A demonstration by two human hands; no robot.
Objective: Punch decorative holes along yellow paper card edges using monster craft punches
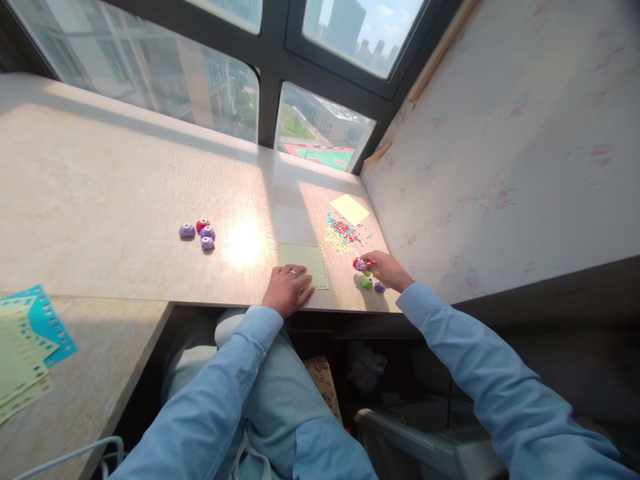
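Pale green paper [300, 257] lies flat, its far edge holed; red and purple craft punches [357, 263] cluster to its right.

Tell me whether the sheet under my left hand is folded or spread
Spread flat: the pale green sheet lies on the tabletop, no fold showing, though your left hand covers one corner.

dark-framed window [271, 73], floral wall [520, 133], sunlit counter [115, 193]

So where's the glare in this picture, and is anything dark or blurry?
Head view: white glare washes out the counter just left of the sheet; dark bands, probably shadow from the window frame, cross the counter; the space beneath is in deep shade. Also in the head view, the confetti looks soft in detail.
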